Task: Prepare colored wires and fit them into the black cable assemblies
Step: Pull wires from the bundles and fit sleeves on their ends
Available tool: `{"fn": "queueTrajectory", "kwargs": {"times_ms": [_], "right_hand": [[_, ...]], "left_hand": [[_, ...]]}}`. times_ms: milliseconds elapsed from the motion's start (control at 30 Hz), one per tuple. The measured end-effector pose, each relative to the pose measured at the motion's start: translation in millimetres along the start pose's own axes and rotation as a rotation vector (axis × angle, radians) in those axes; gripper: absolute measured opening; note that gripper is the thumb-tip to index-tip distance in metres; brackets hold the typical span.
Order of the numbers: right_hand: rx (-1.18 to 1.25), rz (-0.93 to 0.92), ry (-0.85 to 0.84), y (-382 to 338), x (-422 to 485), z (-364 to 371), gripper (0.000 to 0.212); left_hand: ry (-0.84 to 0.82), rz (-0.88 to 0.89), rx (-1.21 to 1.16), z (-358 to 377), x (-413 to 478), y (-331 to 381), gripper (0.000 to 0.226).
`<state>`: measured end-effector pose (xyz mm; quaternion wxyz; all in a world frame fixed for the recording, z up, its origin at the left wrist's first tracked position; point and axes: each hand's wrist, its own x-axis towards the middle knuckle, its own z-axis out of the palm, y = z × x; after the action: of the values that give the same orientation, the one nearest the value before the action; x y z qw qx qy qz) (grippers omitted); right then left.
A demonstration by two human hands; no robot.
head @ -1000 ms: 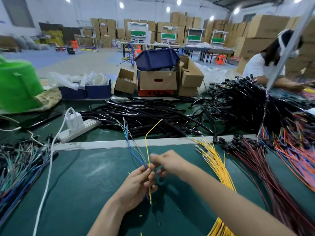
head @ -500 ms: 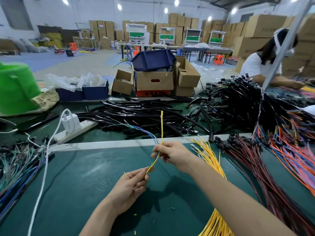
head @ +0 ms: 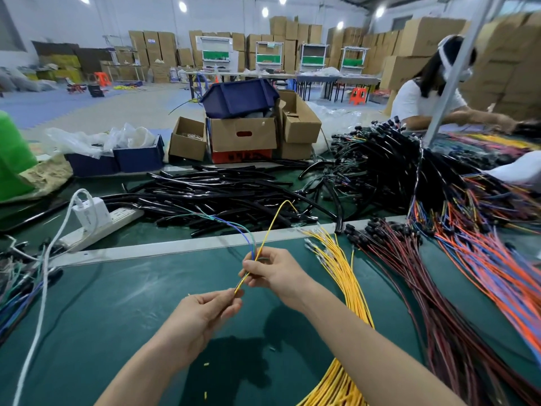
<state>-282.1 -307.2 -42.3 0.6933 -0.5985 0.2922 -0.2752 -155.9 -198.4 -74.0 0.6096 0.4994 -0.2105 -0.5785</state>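
Below and left of the main pinch, the left hand [head: 205,315] is holding the lower tip of the yellow wire [head: 270,228]; just above, the right hand [head: 278,273] is pinching that wire alongside the blue and green wires [head: 234,227]. Light, thin and floppy, it is likely needing a hold close to the end being fitted.

Bare arms [head: 366,347] run into a bare left hand [head: 202,317] and right hand [head: 281,276] — fingers [head: 218,300] slim.

White power strip [head: 101,228], cardboard boxes [head: 243,135], blue bin [head: 238,98]
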Motion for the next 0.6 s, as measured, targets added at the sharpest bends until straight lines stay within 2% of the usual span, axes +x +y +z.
{"fn": "queueTrajectory", "kwargs": {"times_ms": [67, 200, 267, 333, 367, 433, 500, 533, 600], "right_hand": [[-0.039, -0.033, 0.008, 1.6, 0.7, -0.5, 0.012], [-0.120, -0.008, 0.028, 8.9, 3.9, -1.2, 0.012], [-0.134, 0.072, -0.016, 4.8, 4.6, -9.2, 0.006], [-0.197, 0.167, -0.041, -7.5, 4.9, -32.2, 0.031], [-0.244, 0.188, 0.015, -15.1, 5.4, -48.8, 0.039], [-0.554, 0.154, 0.306, -28.3, 4.8, -92.0, 0.039], [-1.190, 0.173, 0.629, -32.0, -0.2, -137.9, 0.021], [-1.419, 0.228, 0.712, -30.5, -4.7, -155.0, 0.015], [-1.622, 0.318, 0.749, -21.6, -13.3, -180.0, 0.011]], "left_hand": [[-0.021, 0.004, 0.112, 5.8, -1.3, -2.6, 0.021], [0.005, 0.132, 0.382, 17.5, 5.1, -13.3, 0.030], [0.016, 0.180, 0.334, 19.1, 8.0, -19.1, 0.032], [0.022, 0.212, 0.188, 12.9, 12.0, -24.8, 0.031], [0.021, 0.214, 0.089, 7.4, 14.3, -26.3, 0.030], [-0.001, 0.199, -0.097, -2.8, 18.8, -27.5, 0.027], [-0.046, 0.179, -0.141, -4.9, 20.2, -26.7, 0.021], [-0.066, 0.168, -0.135, -5.4, 20.1, -26.6, 0.019], [-0.094, 0.159, -0.131, -3.4, 21.2, -27.0, 0.019]]}}
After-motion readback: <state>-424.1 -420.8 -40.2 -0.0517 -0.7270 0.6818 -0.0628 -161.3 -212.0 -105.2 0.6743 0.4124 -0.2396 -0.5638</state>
